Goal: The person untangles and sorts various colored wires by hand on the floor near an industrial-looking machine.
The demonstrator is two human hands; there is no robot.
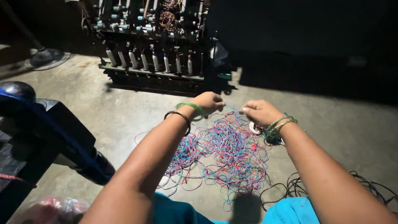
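My left hand [211, 101] and right hand [259, 111] are held out together, fingers pinched shut on a thin strand stretched between them. Below, toward six o'clock, the tangle of coloured threads [226, 155] sprawls loose on the concrete floor [331, 128]; most of it looks unsorted. A rack of bobbins [153, 62] stands at twelve o'clock.

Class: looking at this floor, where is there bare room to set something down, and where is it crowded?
Bare concrete floor lies right of the right hand, before the black cable. More lies between the winding machine and the left hand. Crowded: the tangle of coloured wire under both hands.
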